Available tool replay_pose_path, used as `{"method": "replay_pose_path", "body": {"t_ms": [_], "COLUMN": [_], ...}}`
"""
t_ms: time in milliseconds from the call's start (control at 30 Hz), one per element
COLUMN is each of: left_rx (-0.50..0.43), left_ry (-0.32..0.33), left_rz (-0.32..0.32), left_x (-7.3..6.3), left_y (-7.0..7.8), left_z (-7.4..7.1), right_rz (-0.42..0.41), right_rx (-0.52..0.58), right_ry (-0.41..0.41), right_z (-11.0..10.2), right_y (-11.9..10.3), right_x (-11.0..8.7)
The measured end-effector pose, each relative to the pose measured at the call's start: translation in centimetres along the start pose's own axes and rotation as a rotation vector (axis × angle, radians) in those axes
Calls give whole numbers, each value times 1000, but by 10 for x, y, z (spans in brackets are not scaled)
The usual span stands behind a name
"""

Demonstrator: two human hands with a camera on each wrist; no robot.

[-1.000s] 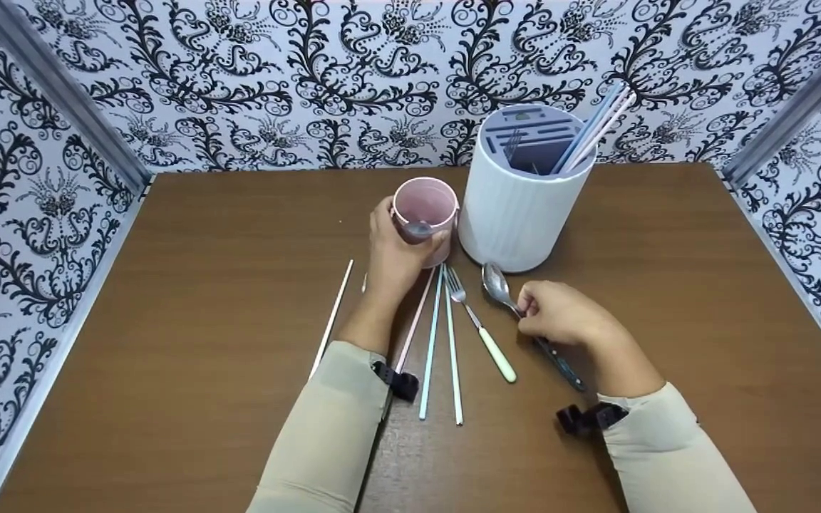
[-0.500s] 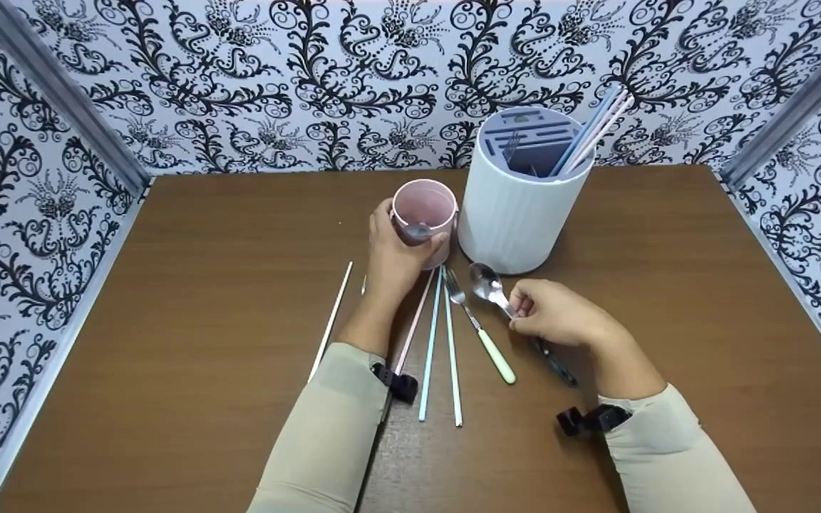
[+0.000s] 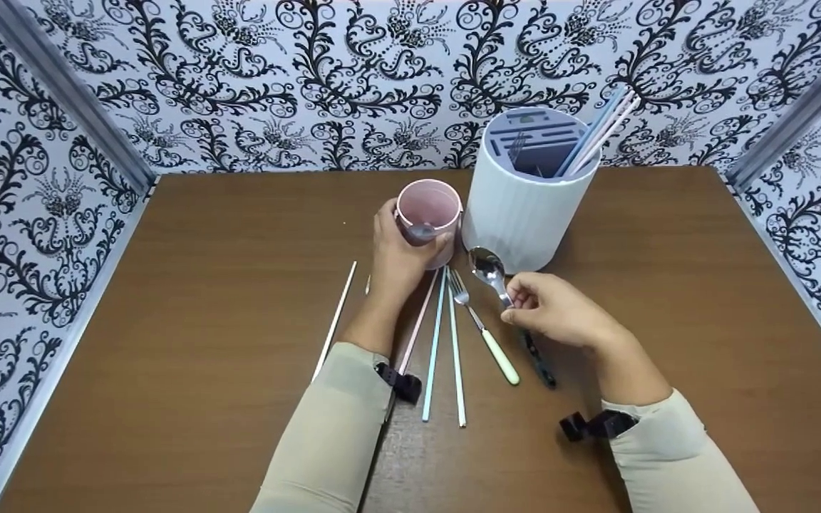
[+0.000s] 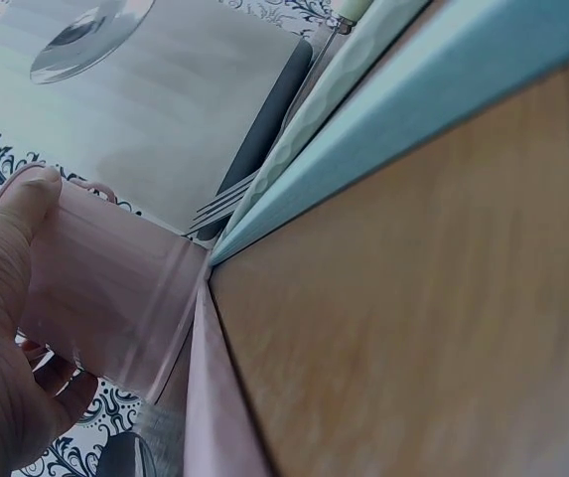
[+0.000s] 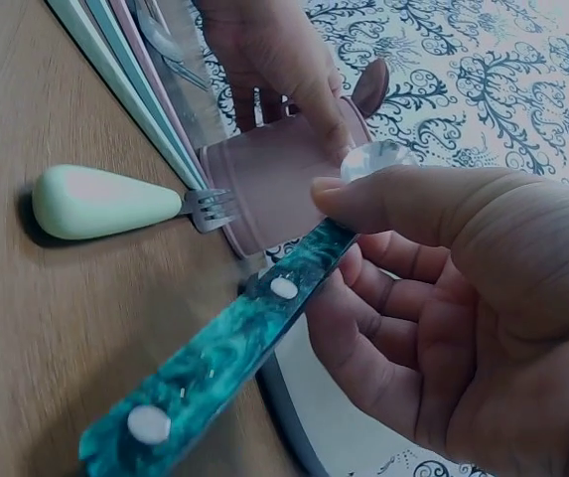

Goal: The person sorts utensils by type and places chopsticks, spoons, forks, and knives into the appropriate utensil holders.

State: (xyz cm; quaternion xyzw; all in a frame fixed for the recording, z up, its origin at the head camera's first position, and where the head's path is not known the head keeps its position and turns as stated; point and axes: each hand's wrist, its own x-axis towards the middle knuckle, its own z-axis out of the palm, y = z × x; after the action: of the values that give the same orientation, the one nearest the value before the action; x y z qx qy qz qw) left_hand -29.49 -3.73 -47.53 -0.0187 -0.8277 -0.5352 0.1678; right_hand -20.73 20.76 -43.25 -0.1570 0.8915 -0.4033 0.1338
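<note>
In the head view my left hand (image 3: 402, 260) grips a pink cup (image 3: 428, 199) around its side, thumb near the rim. A spoon bowl (image 3: 421, 231) shows at the cup's near edge. My right hand (image 3: 560, 308) pinches a metal tablespoon (image 3: 486, 263) at its neck between thumb and fingers, bowl end up and leaning toward the cup. In the right wrist view its green marbled handle (image 5: 219, 348) with pale rivets slants down. A fork (image 3: 499, 356) with a pale green handle lies between the hands, tines toward the cup.
Behind my right hand stands a tall white utensil holder (image 3: 524, 221) with chopsticks (image 3: 599, 135) and a fork inside. Blue, pale green and pink chopsticks (image 3: 433, 363) fan out before the cup. A white chopstick (image 3: 334, 320) lies left of my left forearm. Patterned walls enclose the table.
My right hand has lifted the spoon's bowl end upward and drawn it slightly left, with the handle swinging toward the fork. My left hand and the cup stay in place.
</note>
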Motion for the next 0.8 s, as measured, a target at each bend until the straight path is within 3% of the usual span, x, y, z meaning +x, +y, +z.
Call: {"method": "replay_pose_path", "body": {"t_ms": [400, 800], "left_rx": [-10, -21], "left_ry": [-12, -15], "left_rz": [-1, -15], "left_x": [0, 0], "left_y": [2, 2], "left_z": [2, -1], "right_rz": [23, -40], "right_rx": [115, 205], "right_ry": [183, 363], "right_z": [2, -2], "right_y": [-13, -45], "right_x": [-2, 8]}}
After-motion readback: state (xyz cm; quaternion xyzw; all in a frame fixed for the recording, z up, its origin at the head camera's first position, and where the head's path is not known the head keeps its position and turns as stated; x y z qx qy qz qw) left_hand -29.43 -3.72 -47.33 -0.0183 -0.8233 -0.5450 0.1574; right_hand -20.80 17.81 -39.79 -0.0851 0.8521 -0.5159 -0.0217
